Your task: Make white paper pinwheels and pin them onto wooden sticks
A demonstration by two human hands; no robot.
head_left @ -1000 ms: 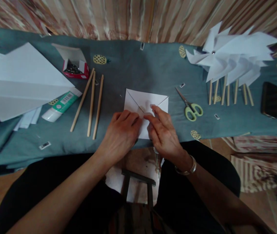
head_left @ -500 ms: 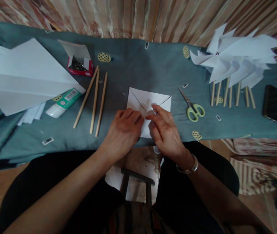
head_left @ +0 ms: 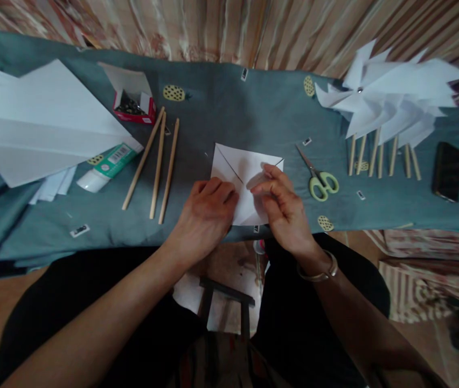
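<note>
A white paper square (head_left: 241, 161) with dark slits running in from its upper corners lies near the table's front edge. Over its lower left part rests my left hand (head_left: 209, 210), fingers curled and closed on the paper; the fingertips are hidden. My right hand (head_left: 284, 207) is over the paper's right side, with fingers bent but apart and nothing visible between them. Just right of the paper are green-handled scissors (head_left: 316, 178), blades partly apart. Three wooden sticks (head_left: 158, 167) lie to the left of my left hand.
Behind the sticks stands an opened red box (head_left: 134, 110) of small metal pieces. White paper sheets (head_left: 47, 118) and a green-and-white tube (head_left: 106, 167) are at left. Several paper pinwheels (head_left: 391, 97) on sticks and a dark phone (head_left: 447, 171) lie at right on the green cloth (head_left: 229, 113).
My right hand has moved to the right, away from my left hand, uncovering more of the paper's middle and lower part. My left hand stays on the paper.
</note>
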